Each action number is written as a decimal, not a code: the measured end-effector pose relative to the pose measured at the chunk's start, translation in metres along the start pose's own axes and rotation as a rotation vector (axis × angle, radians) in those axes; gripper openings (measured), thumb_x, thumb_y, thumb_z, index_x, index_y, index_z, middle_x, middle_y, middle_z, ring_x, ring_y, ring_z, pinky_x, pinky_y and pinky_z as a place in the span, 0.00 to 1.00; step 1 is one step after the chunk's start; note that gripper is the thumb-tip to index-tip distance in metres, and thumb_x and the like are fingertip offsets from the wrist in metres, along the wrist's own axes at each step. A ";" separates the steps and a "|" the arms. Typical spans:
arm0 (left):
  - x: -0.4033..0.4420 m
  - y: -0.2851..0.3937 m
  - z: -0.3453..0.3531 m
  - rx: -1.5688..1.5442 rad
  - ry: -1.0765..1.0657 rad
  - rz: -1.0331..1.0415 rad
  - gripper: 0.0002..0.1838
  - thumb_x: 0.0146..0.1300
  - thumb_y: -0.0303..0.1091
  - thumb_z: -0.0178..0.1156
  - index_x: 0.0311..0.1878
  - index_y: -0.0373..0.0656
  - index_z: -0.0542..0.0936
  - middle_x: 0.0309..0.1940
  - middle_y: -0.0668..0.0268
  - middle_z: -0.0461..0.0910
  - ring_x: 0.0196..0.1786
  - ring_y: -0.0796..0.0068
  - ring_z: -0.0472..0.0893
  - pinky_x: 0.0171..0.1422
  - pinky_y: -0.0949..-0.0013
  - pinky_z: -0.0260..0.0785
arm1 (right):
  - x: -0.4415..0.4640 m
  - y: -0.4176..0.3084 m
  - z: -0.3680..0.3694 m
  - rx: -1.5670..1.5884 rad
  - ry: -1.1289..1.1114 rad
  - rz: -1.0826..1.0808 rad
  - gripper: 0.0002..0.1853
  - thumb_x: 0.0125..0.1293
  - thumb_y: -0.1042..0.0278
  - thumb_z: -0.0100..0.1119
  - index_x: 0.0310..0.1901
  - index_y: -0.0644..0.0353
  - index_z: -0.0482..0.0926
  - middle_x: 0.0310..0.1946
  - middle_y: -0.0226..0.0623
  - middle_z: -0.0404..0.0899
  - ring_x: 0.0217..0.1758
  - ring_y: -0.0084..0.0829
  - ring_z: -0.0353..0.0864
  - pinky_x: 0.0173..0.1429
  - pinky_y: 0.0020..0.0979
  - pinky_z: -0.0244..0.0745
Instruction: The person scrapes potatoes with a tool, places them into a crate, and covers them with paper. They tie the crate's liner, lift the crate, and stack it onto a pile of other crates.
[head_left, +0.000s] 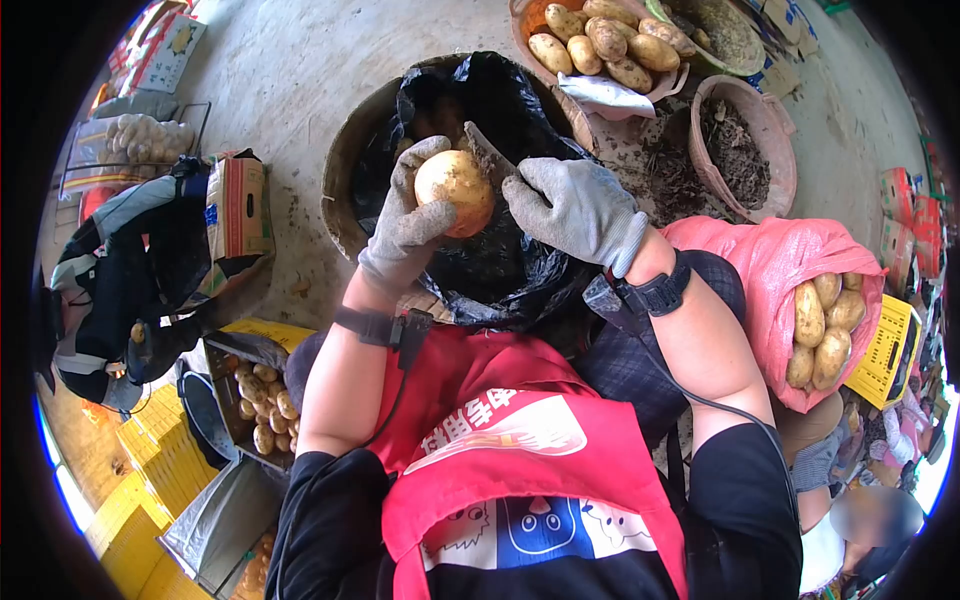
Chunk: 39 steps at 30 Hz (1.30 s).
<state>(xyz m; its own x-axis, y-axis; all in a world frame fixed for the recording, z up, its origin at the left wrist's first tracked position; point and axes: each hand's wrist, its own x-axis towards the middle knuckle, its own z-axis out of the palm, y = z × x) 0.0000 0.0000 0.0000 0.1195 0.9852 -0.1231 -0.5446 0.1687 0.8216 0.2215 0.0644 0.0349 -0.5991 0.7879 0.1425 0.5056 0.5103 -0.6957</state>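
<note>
My left hand (pixel 412 205), in a grey work glove, is closed around a large round potato (pixel 455 190) with brown patches of soil on its skin. Gripped in my gloved right hand (pixel 582 208) is a knife (pixel 488 158) with a short, dirt-caked blade. The blade lies at the potato's right side; whether it touches the skin I cannot tell. Both hands are above a wide round tub (pixel 345 150) lined with a black plastic bag (pixel 505 95). Some potatoes show dimly inside it, partly hidden by my left hand.
Beyond the tub stands a basket of potatoes (pixel 610 45), with a pink bucket of soil (pixel 775 165) to its right. A pink sack (pixel 740 250) holding potatoes is by my right knee. At left are a potato crate (pixel 265 405), a cardboard box (pixel 238 215) and a bending person (pixel 110 290).
</note>
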 end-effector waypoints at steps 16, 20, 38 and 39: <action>-0.005 -0.009 -0.004 -0.239 0.041 -0.228 0.33 0.73 0.59 0.54 0.70 0.44 0.71 0.58 0.60 0.81 0.63 0.62 0.80 0.69 0.53 0.72 | -0.003 -0.005 0.005 -0.094 -0.023 0.005 0.18 0.70 0.52 0.57 0.31 0.56 0.83 0.26 0.51 0.84 0.31 0.54 0.85 0.35 0.51 0.79; -0.008 -0.026 -0.022 -0.334 0.123 -0.238 0.31 0.73 0.62 0.52 0.66 0.47 0.75 0.57 0.60 0.81 0.61 0.61 0.82 0.65 0.55 0.75 | -0.013 -0.019 0.009 -0.041 -0.185 -0.108 0.17 0.70 0.54 0.58 0.28 0.57 0.81 0.24 0.50 0.82 0.29 0.54 0.85 0.34 0.50 0.78; -0.032 -0.021 0.006 -0.999 -0.012 -0.291 0.38 0.67 0.66 0.57 0.64 0.40 0.76 0.55 0.54 0.82 0.55 0.58 0.83 0.65 0.54 0.77 | -0.033 -0.072 0.020 -0.285 0.039 -0.228 0.16 0.70 0.53 0.57 0.30 0.53 0.84 0.23 0.47 0.84 0.27 0.49 0.86 0.32 0.49 0.81; -0.036 -0.020 0.012 -0.950 -0.005 -0.254 0.40 0.65 0.69 0.57 0.63 0.40 0.76 0.54 0.54 0.82 0.53 0.58 0.83 0.65 0.52 0.76 | -0.035 -0.079 0.022 -0.290 0.042 -0.251 0.16 0.70 0.53 0.57 0.30 0.53 0.84 0.23 0.47 0.84 0.27 0.49 0.86 0.32 0.49 0.81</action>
<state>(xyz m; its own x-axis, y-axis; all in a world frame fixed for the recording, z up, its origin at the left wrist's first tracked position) 0.0167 -0.0393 -0.0047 0.3278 0.9162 -0.2304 -0.9429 0.3326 -0.0190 0.1889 -0.0113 0.0699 -0.7040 0.6360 0.3159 0.5043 0.7610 -0.4081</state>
